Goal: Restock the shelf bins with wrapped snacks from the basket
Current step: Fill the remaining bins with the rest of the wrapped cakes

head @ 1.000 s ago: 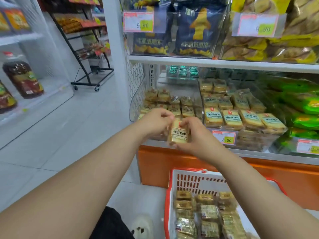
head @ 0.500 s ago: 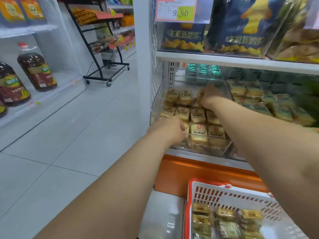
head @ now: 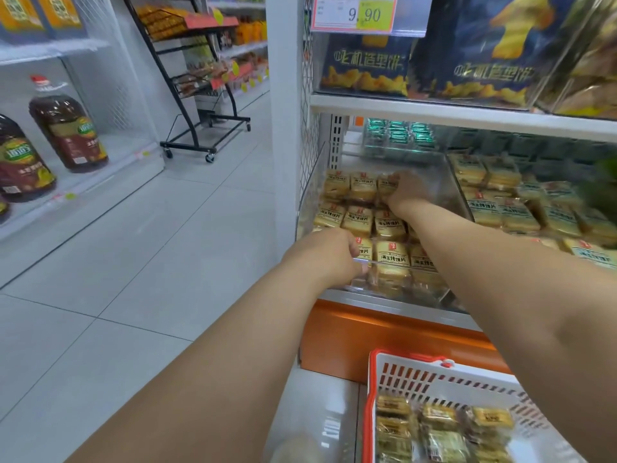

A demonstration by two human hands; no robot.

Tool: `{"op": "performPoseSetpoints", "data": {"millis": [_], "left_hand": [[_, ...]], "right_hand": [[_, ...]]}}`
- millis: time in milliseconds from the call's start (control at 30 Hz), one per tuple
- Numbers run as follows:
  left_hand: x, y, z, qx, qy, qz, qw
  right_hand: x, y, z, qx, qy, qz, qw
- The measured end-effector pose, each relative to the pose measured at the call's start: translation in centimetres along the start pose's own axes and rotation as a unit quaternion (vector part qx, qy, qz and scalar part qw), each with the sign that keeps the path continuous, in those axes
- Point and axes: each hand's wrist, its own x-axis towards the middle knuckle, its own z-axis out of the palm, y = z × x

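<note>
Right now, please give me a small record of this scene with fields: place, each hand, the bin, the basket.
place: shop aisle, in front of a snack shelf
left hand: at the front edge of the clear bin, fingers curled over the rim
right hand: deep in the same bin, on a wrapped snack in the back row; grip hidden
bin content: rows of yellow wrapped snacks, nearly full
basket: white with red rim, on the floor below the shelf, still holds wrapped snacks
</note>
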Motion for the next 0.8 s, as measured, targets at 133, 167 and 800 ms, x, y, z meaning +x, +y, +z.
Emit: {"op": "performPoseSetpoints", "data": {"millis": [133, 167, 800], "left_hand": [[0.0, 0.0, 0.1, 0.008, 0.000, -0.001, 1.000], [0.0, 0.0, 0.1, 0.008, 0.001, -0.003, 1.000], [-8.5, 3.7, 6.2, 0.038, 0.071, 0.059, 0.995]], "right_hand": [[0.2, 0.1, 0.1, 0.026, -0.020, 0.018, 0.999], [0.2, 0.1, 0.0, 0.039, -0.025, 0.023, 0.999], [-26.4, 6.8, -5.0, 0.370, 0.028, -0.077, 0.925]]}}
